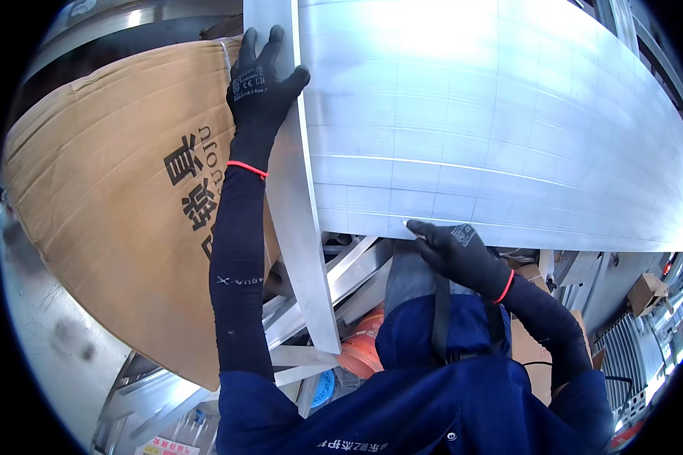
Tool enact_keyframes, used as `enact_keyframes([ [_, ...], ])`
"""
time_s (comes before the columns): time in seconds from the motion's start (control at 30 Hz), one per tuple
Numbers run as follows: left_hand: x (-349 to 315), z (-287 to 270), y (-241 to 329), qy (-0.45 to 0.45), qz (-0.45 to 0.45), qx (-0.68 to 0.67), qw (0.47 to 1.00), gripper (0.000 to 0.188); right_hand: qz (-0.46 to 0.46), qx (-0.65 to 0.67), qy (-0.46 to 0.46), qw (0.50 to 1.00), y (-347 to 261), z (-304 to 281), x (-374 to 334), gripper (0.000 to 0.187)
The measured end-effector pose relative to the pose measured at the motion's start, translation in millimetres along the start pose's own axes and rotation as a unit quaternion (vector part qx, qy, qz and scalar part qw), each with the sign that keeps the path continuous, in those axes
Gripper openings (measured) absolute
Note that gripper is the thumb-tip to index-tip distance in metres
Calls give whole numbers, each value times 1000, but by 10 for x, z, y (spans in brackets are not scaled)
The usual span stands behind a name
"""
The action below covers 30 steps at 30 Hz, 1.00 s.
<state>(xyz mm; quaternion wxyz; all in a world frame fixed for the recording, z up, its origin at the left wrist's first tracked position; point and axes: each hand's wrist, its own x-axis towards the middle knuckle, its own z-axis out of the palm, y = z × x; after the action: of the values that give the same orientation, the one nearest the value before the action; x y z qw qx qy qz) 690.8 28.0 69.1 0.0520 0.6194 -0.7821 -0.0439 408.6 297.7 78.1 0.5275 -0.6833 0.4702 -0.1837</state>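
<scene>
My left hand (264, 80), in a black glove, presses on a long flat metal bar (300, 227), its fingers spread and its thumb over the bar's right edge. The bar lies across the left end of a wide silvery metal sheet (448, 114) ruled with thin crossing lines. Near the sheet's front edge, my gloved right hand (459, 254) is closed in a pinch on a small pale-tipped stick (407, 224). Its tip is at the sheet's surface; most of the stick is hidden by the fingers.
A large brown cardboard sheet (121, 189) with dark print lies left of the bar. Metal profiles (357, 265) and an orange-red bucket (363, 345) are below the sheet's front edge. A small open carton (646, 294) and ribbed metal pieces (630, 337) stand at the right.
</scene>
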Motion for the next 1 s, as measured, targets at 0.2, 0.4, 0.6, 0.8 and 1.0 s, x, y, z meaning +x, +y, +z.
enact_keyframes([
  [0.2,7,62,-139,-20,-4,5,1000,77,-52,25,-15,998,-26,133,296,43],
  [0.4,8,88,54,-29,2,11,1000,76,-14,68,18,997,-164,97,598,40],
  [0.6,105,65,407,-46,-19,5,999,73,53,123,39,990,-135,-89,738,37],
  [0.8,48,126,509,-66,-41,-43,996,71,97,143,25,985,-173,-302,805,41],
  [1.0,39,126,634,-53,-38,-5,998,73,69,137,60,986,-131,-247,812,39],
])
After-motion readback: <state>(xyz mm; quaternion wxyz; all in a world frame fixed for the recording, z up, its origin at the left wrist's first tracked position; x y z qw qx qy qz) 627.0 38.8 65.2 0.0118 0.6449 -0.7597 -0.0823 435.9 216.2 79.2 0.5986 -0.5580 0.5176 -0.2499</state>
